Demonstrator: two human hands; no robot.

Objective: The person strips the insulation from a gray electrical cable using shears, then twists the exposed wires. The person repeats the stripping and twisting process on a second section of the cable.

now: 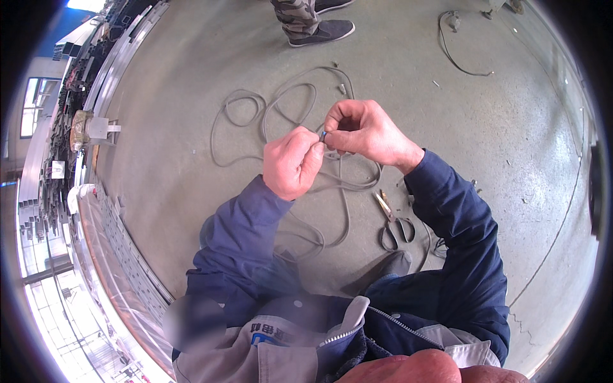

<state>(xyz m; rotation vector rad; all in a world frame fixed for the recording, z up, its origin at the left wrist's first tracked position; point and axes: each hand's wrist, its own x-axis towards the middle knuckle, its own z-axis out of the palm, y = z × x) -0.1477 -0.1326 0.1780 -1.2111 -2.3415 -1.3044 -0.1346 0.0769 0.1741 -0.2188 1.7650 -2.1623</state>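
Note:
My left hand (292, 163) is closed, its thumb and finger pinching what looks like the end of a thin cable. Close against it, my right hand (370, 135) pinches the same spot, where a small blue wire end (324, 135) shows between the fingertips. The fingers hide most of it. Below both hands, a long grey cable (348, 214) lies on the floor in loose loops; I cannot see whether it runs up into my grip. Scissors (390, 225) with black handles lie on the floor near my right forearm, blades slightly apart.
Another person's shoe (322, 33) and camouflage trouser leg are at the far side. A short dark cord (447, 54) lies at the far right. Metal profiles (121, 57) are stacked along the left. My own shoe (397, 263) is beside the scissors.

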